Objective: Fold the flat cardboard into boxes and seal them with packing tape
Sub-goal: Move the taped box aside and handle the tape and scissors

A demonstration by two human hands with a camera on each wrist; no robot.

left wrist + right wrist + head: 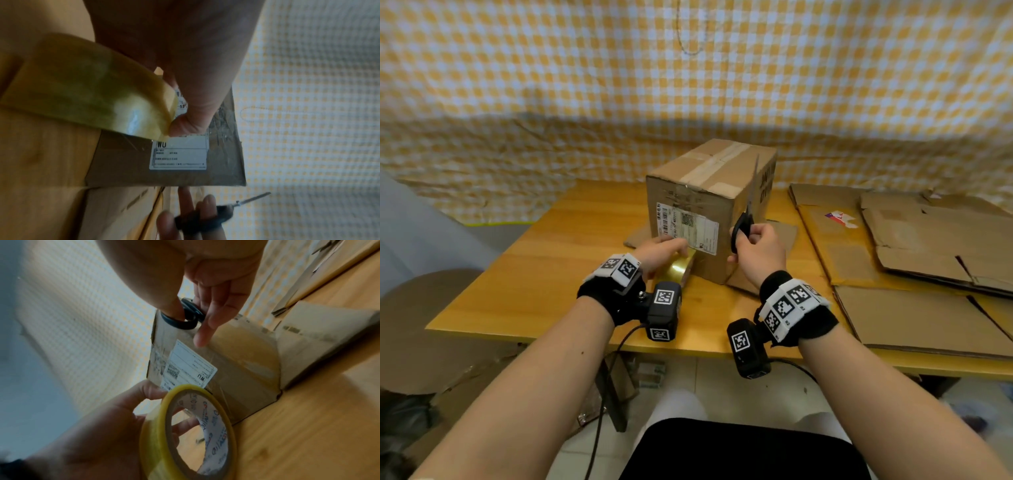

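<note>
A folded cardboard box with a white shipping label stands on the wooden table; old tape runs over its top. My left hand grips a yellowish tape roll against the box's near face, low down; its fingers pass through the roll's core. My right hand holds black-handled scissors with the blades pointing up beside the box's right corner. In the right wrist view the thumb sits in a scissor loop and the straight fingers touch the box.
Several flat cardboard sheets lie piled on the table's right side. A loose bottom flap sticks out from under the box. A yellow checked cloth hangs behind. More cardboard lies on the floor at left.
</note>
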